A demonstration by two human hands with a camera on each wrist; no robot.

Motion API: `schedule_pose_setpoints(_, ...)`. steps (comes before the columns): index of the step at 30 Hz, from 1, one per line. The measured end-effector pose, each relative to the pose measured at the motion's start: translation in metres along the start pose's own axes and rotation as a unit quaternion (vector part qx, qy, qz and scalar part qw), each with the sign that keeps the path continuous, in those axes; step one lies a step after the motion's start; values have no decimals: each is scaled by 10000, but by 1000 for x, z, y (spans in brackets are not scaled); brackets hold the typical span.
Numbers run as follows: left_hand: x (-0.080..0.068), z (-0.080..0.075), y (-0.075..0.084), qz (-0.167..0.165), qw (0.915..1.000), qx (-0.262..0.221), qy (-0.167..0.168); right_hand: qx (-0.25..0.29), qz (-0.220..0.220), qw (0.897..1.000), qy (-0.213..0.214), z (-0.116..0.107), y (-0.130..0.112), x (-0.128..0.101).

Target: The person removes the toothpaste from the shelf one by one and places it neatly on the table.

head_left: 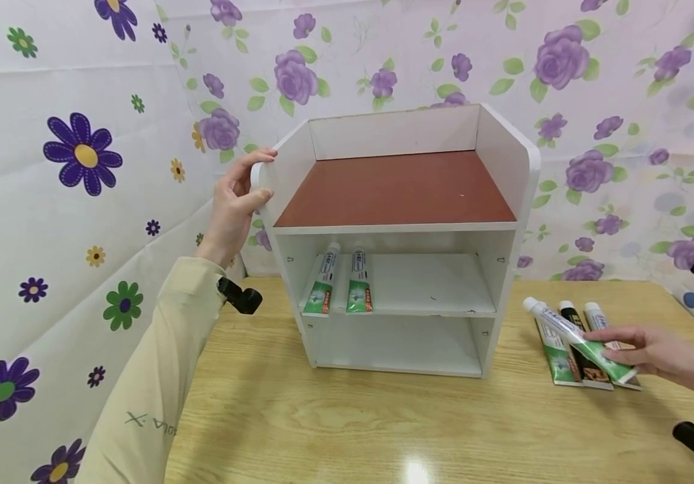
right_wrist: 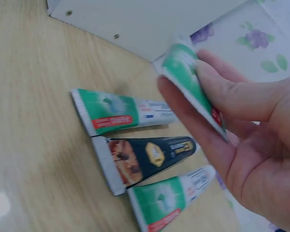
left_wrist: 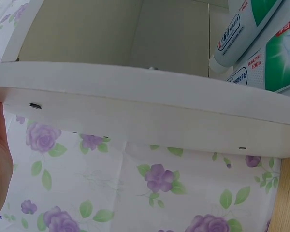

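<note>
My left hand [head_left: 233, 205] grips the upper front edge of the left side panel of a white shelf unit [head_left: 506, 151], thumb in front and fingers over the top. To the right, my right hand [head_left: 670, 353] pinches a green-and-white toothpaste tube [head_left: 564, 327] near its flat end, above the other tubes. Beneath it on the table lie a green-and-white tube [right_wrist: 121, 112], a black tube [right_wrist: 157, 157] and another green-and-white tube [right_wrist: 171, 195], side by side. Two green-and-white tubes [head_left: 321, 286] [head_left: 359, 282] lie on the middle shelf, toward its left.
The shelf unit has a brown top board [head_left: 398, 188] with raised sides and a lower compartment [head_left: 398, 343]. It stands on a wooden table [head_left: 347, 423]. Flower-patterned cloth [head_left: 383, 40] hangs behind and on the left.
</note>
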State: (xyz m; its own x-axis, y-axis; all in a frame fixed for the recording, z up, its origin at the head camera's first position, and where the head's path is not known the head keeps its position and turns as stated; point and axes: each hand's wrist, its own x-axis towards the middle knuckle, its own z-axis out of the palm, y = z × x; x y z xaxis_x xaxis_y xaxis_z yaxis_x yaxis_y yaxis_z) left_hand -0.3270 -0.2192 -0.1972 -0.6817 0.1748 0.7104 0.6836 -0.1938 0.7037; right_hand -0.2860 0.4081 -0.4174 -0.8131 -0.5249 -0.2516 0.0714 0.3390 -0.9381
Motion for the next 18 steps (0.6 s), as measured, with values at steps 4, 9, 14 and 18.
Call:
schedule_pose_setpoints(4,0,0,0,-4,10000,-5,-5,103,-71,9990,418,3,11,-1)
schedule_pose_setpoints(9,1,1,1,-2,10000,-17,-19,-385,-20,9890,1430,7,25,-1)
schedule_pose_setpoints(14,1,1,1,3,10000,-20,9,-531,67,9800,1916,6,36,-4)
schedule_pose_setpoints(18,0,1,1,3,10000,-15,36,-264,50,9762,2151,3,44,-6)
